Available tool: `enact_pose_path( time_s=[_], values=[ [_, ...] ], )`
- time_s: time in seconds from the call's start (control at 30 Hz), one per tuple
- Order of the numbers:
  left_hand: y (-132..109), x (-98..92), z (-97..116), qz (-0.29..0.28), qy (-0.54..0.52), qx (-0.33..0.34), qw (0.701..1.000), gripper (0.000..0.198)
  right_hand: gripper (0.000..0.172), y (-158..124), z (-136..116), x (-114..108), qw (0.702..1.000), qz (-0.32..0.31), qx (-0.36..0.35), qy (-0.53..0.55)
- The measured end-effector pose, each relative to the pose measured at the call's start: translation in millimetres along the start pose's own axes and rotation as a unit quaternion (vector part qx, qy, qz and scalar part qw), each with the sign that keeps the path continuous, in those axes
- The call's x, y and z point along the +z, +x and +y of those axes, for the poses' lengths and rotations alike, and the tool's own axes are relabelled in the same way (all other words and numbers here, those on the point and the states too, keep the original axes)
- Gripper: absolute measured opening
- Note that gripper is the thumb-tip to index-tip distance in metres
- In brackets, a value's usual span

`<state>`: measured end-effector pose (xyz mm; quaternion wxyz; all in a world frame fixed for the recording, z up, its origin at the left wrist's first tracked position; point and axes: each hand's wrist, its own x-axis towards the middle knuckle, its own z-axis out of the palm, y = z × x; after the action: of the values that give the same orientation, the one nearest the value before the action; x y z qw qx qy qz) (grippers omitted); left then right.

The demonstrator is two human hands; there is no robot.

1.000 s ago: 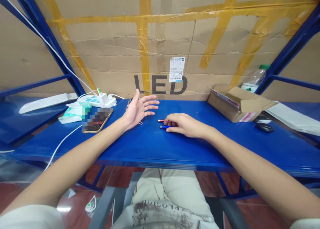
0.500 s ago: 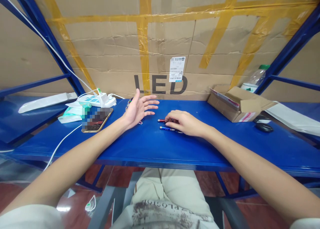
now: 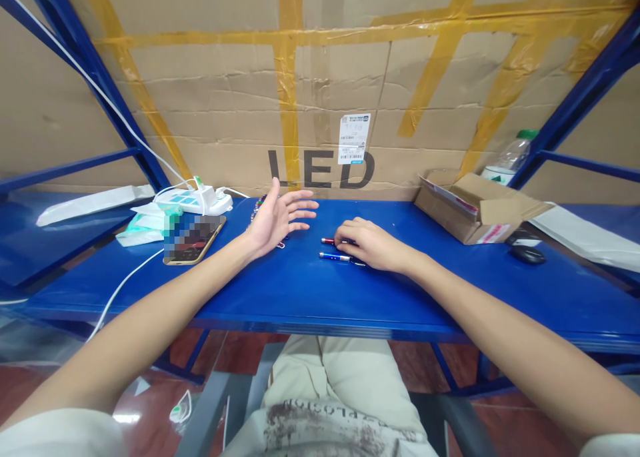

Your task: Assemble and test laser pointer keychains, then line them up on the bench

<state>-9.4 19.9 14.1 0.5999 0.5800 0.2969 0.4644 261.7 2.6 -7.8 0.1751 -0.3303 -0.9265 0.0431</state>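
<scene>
My left hand [image 3: 280, 217] is held just above the blue table [image 3: 300, 290], palm turned inward and fingers spread, holding nothing. My right hand [image 3: 370, 245] rests palm down to its right, with the fingers curled over a red pen [image 3: 329, 241] whose tip sticks out to the left. A blue pen [image 3: 336, 257] lies flat on the table just in front of that hand, its right end under the hand's edge. Small dark items [image 3: 259, 207] lie partly hidden behind my left hand.
A phone [image 3: 194, 240] lies left of my left hand, with a white power strip [image 3: 193, 198], cables and a teal packet [image 3: 150, 225] behind it. An open cardboard box [image 3: 475, 207], a plastic bottle [image 3: 510, 156] and a black mouse [image 3: 529, 254] stand at the right. A taped cardboard sheet forms the back wall.
My right hand has let go of the blue pen, which now lies exposed, and has drawn slightly right with its fingers on the red pen. My left hand has stayed still.
</scene>
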Motion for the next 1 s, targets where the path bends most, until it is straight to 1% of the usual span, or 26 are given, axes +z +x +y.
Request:
enact_pose_path(
  time_s=[0.2,0.27,0.37,0.47,0.57,0.73,0.87,1.0],
  values=[
    [-0.1,0.7,0.4,0.001,0.0,0.001,1.0,0.089,0.002,-0.8,1.5,1.4,0.999,0.014,0.051,0.005],
    [-0.2,0.9,0.6,0.001,0.002,-0.001,1.0,0.089,0.005,-0.9,1.5,2.1,0.999,0.015,0.05,0.011],
    [-0.4,0.8,0.6,-0.002,0.001,0.0,1.0,0.089,0.019,-1.4,0.3,2.0,0.999,0.023,0.043,0.013],
    [0.0,0.2,0.2,-0.001,0.004,0.001,1.0,0.09,0.027,-1.8,-1.3,0.1,0.997,0.056,0.051,0.018],
    [0.6,-0.4,-0.3,-0.001,0.007,0.0,1.0,0.093,0.025,-1.1,-2.6,-1.6,0.993,0.092,0.07,0.032],
    [0.6,-0.8,-0.5,-0.003,0.004,0.001,1.0,0.093,0.027,0.7,-5.3,-2.1,0.99,0.091,0.097,0.049],
    [0.6,-0.7,-0.1,-0.001,0.001,0.0,1.0,0.092,0.027,0.3,-6.2,-2.7,0.991,0.095,0.084,0.035],
    [1.5,-0.9,0.3,0.002,-0.004,-0.003,1.0,0.098,0.026,0.0,-6.1,-3.2,0.993,0.089,0.068,0.036]
  ],
)
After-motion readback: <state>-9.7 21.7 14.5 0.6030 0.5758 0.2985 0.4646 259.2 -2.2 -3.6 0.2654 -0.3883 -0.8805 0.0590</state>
